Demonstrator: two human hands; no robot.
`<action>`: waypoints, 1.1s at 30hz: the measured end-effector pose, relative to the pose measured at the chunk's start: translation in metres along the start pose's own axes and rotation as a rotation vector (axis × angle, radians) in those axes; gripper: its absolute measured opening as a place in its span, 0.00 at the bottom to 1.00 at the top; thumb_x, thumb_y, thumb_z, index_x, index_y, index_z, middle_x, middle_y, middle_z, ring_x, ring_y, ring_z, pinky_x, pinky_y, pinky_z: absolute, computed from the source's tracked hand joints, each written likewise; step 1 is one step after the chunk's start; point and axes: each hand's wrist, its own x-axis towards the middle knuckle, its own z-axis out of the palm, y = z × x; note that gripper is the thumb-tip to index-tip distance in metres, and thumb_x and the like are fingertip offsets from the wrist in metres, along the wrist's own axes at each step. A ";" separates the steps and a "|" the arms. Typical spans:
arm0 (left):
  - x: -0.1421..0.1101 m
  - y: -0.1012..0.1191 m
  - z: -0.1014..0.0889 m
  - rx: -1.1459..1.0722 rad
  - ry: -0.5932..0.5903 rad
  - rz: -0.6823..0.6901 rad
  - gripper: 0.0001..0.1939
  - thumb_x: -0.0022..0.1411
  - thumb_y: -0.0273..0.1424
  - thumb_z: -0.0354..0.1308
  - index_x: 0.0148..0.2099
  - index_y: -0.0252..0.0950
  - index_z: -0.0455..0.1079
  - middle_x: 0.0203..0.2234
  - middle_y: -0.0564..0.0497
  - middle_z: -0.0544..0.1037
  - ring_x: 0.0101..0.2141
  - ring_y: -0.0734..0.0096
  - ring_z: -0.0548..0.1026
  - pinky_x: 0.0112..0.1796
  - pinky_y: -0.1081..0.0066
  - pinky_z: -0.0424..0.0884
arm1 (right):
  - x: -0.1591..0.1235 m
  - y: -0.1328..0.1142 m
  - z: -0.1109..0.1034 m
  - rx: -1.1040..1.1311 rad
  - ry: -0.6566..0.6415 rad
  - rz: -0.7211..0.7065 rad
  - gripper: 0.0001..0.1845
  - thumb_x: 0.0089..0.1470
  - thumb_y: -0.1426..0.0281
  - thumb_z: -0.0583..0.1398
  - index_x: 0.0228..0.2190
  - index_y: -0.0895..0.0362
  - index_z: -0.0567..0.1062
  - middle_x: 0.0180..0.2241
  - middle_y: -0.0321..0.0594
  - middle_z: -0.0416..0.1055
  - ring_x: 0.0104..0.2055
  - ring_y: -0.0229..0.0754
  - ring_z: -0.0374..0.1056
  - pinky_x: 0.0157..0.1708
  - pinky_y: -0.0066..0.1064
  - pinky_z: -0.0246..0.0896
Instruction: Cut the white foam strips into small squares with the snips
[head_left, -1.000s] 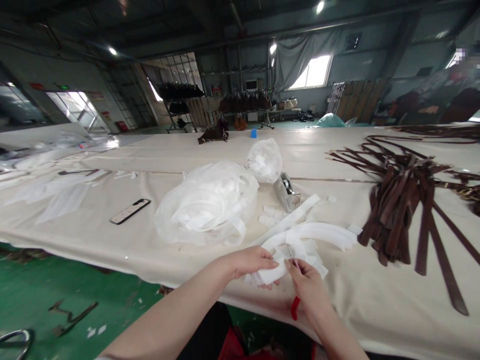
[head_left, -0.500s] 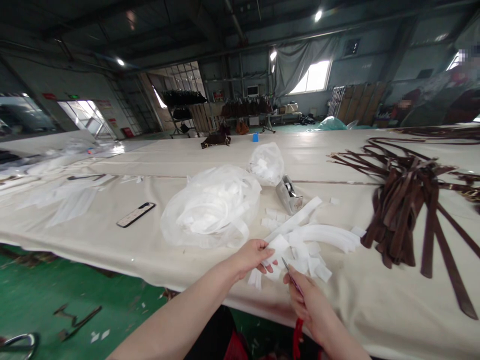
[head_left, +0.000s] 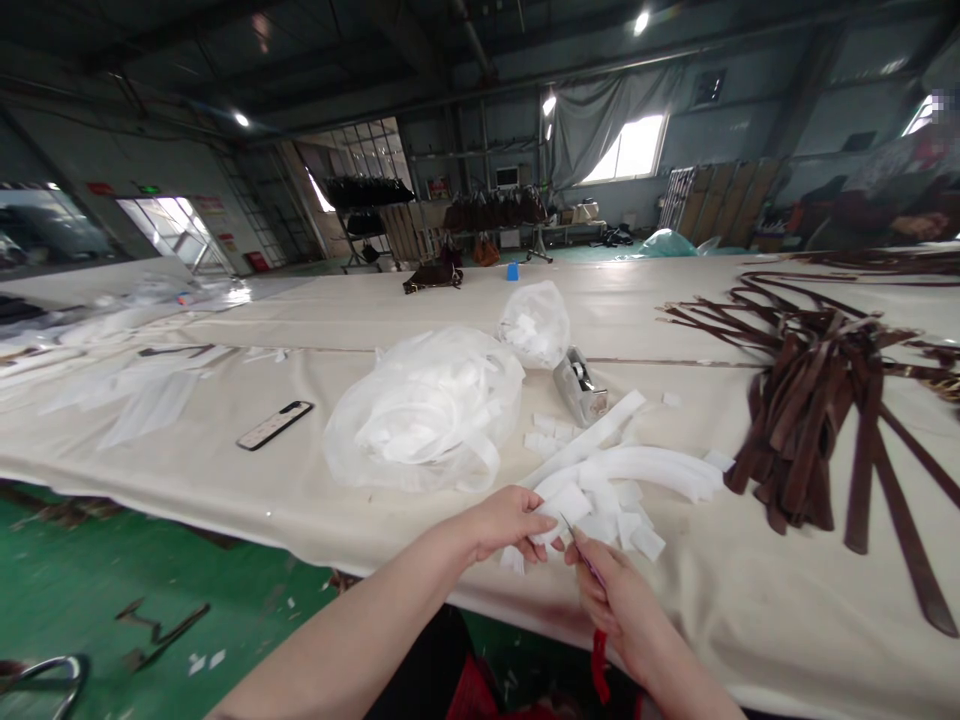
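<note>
My left hand point(head_left: 517, 522) is closed on a white strip point(head_left: 553, 518), pinched between thumb and fingers over the near edge of the table. Just to its right, my right hand point(head_left: 611, 590) grips small snips point(head_left: 588, 557), the thin pointed tip touching or very close to the strip. Most of the handle is hidden in the palm, and a red cord point(head_left: 599, 665) hangs below that hand. Loose white pieces point(head_left: 628, 520) lie just beyond the hands, beside a curved bundle of long white strips point(head_left: 660, 470).
A large clear bag of white strips point(head_left: 427, 410) and a smaller bag point(head_left: 535, 325) lie ahead. Beside them stands a tape dispenser point(head_left: 581, 388). A phone point(head_left: 275, 425) is at left, a heap of brown straps point(head_left: 814, 420) at right. Another person point(head_left: 892, 190) is at far right.
My left hand has moved slightly right and down with the strip, nearer the snips. The snips' tip now meets or nearly meets the strip. The right hand has barely moved.
</note>
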 end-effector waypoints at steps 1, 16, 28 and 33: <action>0.000 0.000 -0.001 -0.003 0.006 -0.011 0.20 0.48 0.40 0.67 0.37 0.29 0.73 0.31 0.45 0.79 0.21 0.78 0.72 0.25 0.74 0.70 | 0.000 0.000 0.000 -0.006 -0.008 -0.001 0.26 0.44 0.46 0.63 0.24 0.56 0.68 0.12 0.20 0.46 0.11 0.25 0.34 0.11 0.21 0.28; 0.022 0.001 -0.011 -0.058 -0.108 -0.178 0.20 0.38 0.38 0.72 0.32 0.29 0.75 0.24 0.47 0.79 0.21 0.77 0.72 0.24 0.77 0.69 | 0.009 0.010 -0.003 0.129 -0.002 0.099 0.23 0.49 0.51 0.63 0.23 0.56 0.64 0.14 0.21 0.46 0.12 0.24 0.33 0.10 0.19 0.27; 0.036 0.001 -0.009 0.009 -0.157 -0.282 0.05 0.49 0.28 0.65 0.28 0.31 0.74 0.21 0.50 0.77 0.20 0.78 0.71 0.23 0.79 0.68 | 0.016 0.003 0.005 0.166 0.061 0.149 0.20 0.58 0.56 0.57 0.22 0.56 0.63 0.13 0.21 0.45 0.12 0.24 0.33 0.10 0.18 0.29; 0.038 0.004 -0.010 0.054 -0.132 -0.323 0.04 0.53 0.25 0.60 0.27 0.30 0.73 0.21 0.51 0.76 0.21 0.79 0.71 0.25 0.79 0.68 | 0.019 0.000 0.007 0.175 0.067 0.243 0.21 0.64 0.60 0.50 0.22 0.56 0.62 0.12 0.22 0.44 0.10 0.25 0.33 0.09 0.18 0.28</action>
